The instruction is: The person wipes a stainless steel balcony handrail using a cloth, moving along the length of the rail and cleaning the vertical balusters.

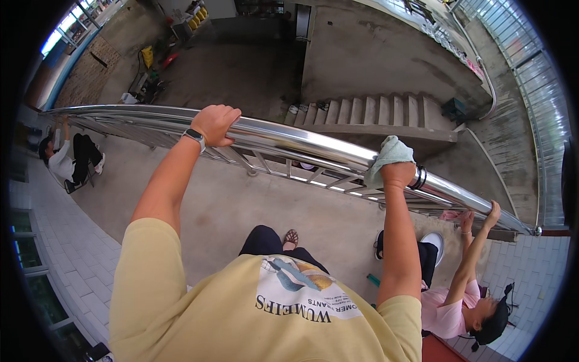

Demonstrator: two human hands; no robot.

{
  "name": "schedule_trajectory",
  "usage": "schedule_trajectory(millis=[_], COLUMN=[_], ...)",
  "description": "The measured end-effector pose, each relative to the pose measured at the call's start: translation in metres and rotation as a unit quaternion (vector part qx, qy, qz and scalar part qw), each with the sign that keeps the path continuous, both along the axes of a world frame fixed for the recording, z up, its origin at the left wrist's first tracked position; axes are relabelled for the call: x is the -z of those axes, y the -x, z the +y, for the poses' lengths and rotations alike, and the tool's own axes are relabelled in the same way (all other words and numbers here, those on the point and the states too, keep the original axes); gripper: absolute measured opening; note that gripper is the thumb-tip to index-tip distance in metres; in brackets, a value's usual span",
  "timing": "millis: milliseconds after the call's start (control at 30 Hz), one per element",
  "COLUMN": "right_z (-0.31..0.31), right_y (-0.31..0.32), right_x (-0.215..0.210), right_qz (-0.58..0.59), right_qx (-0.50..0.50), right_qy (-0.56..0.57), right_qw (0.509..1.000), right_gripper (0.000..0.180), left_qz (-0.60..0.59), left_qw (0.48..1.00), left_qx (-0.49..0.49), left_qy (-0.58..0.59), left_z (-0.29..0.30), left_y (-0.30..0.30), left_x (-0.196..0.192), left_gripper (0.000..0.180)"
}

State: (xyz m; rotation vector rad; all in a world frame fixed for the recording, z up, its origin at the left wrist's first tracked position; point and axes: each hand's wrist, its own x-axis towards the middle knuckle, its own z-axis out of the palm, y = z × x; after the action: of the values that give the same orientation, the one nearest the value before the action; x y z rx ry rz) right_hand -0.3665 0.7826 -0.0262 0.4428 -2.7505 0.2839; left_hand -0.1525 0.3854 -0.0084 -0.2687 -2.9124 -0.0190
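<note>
A shiny metal handrail runs across in front of me, with thinner bars below it. My left hand is closed over the top of the rail, a dark-faced wristwatch on its wrist. Farther right, my right hand grips a pale green cloth, which is draped over the rail and pressed against it. The fingers of that hand are mostly hidden by the cloth. Dark bands ring the rail or wrist just beside it; I cannot tell which.
At right, a person in a pink shirt holds the rail, with a pink cloth and a white basin nearby. Another person in white sits far left. Beyond the railing, concrete stairs descend beside a lower floor.
</note>
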Motion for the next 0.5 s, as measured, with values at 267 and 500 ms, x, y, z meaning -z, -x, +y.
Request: schedule_trajectory(millis=[267,500], right_z=[-0.003,0.01], right_y=[-0.005,0.002], right_x=[-0.006,0.01], right_qz=[-0.033,-0.008], right_qx=[0.024,0.014], right_qy=[-0.003,0.011], right_qw=[0.999,1.0], right_gripper=[0.029,0.036], left_qz=[0.009,0.031], left_qw=[1.0,0.999], left_qx=[0.0,0.016], left_qy=[0.0,-0.004], left_z=[0.001,0.0], left_y=[0.0,0.002], left_x=[0.001,0.007], left_gripper=[0.05,0.053])
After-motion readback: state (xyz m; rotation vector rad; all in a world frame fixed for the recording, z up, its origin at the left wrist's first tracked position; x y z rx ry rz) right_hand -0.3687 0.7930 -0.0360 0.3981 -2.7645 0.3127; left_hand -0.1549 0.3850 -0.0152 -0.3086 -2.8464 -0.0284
